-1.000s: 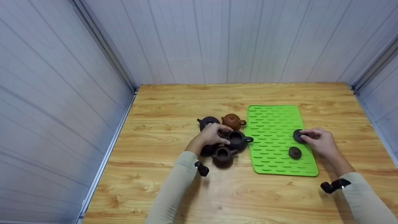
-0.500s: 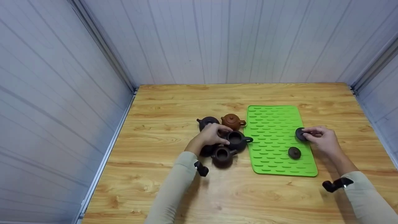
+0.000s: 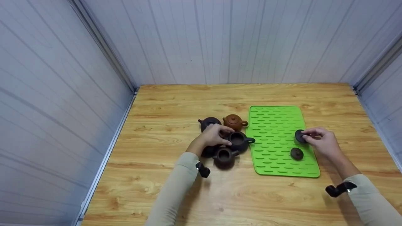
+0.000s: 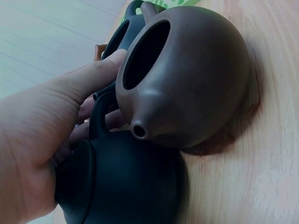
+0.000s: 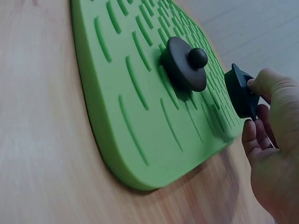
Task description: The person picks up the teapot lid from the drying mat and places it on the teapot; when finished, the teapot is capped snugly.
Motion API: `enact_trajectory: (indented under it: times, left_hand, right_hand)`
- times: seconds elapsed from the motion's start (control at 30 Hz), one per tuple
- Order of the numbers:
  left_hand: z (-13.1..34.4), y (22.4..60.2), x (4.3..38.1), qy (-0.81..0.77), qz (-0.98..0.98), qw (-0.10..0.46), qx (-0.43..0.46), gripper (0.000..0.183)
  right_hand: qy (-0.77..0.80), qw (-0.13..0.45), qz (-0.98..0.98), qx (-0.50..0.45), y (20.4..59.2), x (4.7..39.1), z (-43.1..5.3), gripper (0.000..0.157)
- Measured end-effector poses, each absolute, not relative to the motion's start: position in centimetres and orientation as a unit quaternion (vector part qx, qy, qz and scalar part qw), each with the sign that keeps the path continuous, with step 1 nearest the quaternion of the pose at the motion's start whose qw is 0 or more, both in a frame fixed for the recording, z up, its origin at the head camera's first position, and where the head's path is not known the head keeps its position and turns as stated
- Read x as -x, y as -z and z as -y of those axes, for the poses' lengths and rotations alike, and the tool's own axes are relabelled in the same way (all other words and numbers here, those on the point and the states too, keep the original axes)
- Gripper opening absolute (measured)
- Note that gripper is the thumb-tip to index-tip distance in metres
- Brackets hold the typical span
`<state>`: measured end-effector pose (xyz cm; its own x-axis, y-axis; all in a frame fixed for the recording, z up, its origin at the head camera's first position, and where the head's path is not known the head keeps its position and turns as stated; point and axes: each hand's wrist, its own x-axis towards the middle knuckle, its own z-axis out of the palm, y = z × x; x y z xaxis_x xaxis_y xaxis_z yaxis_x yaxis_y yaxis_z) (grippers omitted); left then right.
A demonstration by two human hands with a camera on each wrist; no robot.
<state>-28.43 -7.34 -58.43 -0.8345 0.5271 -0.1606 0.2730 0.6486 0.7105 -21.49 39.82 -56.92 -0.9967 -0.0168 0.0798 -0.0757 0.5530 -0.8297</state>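
In the head view my right hand (image 3: 323,142) pinches a black teapot lid (image 3: 300,136) by its knob over the right side of the green mat. The right wrist view shows this lid (image 5: 240,91) tilted and raised off the mat. A brown teapot lid (image 3: 296,153) lies knob up on the mat. My left hand (image 3: 215,135) grips a lidless black teapot (image 3: 241,146) at its spout side, thumb near the rim. Beside it stands a lidless brown teapot (image 3: 224,160), which hides much of that grip in the left wrist view. Another black teapot (image 4: 126,182) sits under my left palm.
A reddish-brown lidded teapot (image 3: 234,121) and a dark lidded teapot (image 3: 209,121) stand behind the left hand. The ridged green mat (image 3: 273,125) lies right of the teapots on the wooden table (image 3: 176,100). Pale panels (image 3: 188,40) enclose the table.
My right hand shifted slightly right with the black lid, then came back left and tilted it. The left hand and the teapots stay in place.
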Motion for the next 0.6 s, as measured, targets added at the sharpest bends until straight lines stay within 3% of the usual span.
enact_trajectory:
  times: [0.17,0.43,0.6]
  left_hand:
    - [7.2,56.5,27.5,-0.333,-0.898,0.177,-0.228,0.057]
    - [7.5,61.0,29.9,-0.345,-0.893,0.167,-0.236,0.059]
    - [7.7,61.3,29.9,-0.348,-0.891,0.149,-0.252,0.056]
  right_hand:
    - [-0.466,0.029,0.883,-0.032,56.7,21.5,-39.2,0.029]
    - [-0.460,0.025,0.886,-0.055,56.7,22.0,-37.8,0.024]
    - [-0.454,0.026,0.888,-0.076,56.4,22.1,-36.6,0.020]
